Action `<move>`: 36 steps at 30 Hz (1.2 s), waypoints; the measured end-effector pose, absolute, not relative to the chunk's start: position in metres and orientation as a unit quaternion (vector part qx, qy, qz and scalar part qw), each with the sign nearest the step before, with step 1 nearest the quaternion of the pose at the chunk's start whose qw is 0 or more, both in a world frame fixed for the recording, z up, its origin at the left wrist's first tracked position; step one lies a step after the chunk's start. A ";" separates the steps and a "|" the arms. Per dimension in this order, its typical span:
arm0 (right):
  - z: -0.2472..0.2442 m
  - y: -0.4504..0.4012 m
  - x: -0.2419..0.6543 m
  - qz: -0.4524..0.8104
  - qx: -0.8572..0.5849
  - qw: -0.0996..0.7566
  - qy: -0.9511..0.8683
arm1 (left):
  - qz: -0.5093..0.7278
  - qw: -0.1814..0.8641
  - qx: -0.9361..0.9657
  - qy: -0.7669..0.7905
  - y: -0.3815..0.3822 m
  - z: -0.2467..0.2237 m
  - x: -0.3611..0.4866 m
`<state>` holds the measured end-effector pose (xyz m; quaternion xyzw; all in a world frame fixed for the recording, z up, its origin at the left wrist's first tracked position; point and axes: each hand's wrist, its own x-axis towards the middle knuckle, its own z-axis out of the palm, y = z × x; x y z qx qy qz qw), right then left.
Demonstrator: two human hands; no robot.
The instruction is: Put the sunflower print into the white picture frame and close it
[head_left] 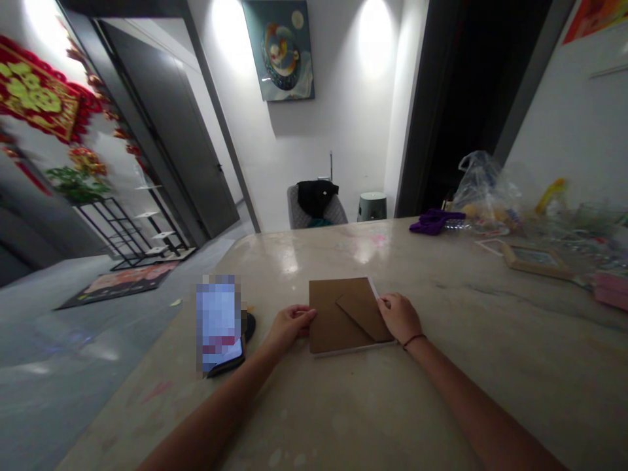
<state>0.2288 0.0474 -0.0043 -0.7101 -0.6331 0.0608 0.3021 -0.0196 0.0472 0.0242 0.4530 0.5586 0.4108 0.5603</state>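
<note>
A flat brown item like an envelope or card (pixel 338 327), with a diagonal flap line and a white layer showing along its right and lower edges, lies on the marble table (pixel 343 418). My left hand (pixel 290 326) pinches its left edge between thumb and fingers. At the right edge, my right hand (pixel 401 318) has its fingers closed on the brown envelope and the white layer; a thin dark band circles that wrist. The fingertips under the edges are partly hidden.
A phone with a blurred screen (pixel 219 327) leans on a dark stand left of my left hand. Along the right side lie a purple cloth (pixel 434 222), a clear plastic bag (pixel 485 193), a wooden frame (pixel 536 261) and a pink box (pixel 611 290). A chair (pixel 294 208) stands beyond the table.
</note>
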 end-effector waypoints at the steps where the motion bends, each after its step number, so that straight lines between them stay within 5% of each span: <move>1: -0.004 0.047 0.230 0.063 -0.714 0.303 -0.628 | 0.408 0.562 0.457 0.556 0.047 0.024 -0.020; 36: -0.008 0.059 0.292 0.088 -0.775 0.243 -0.577 | 0.377 0.562 0.457 0.577 0.056 0.020 -0.029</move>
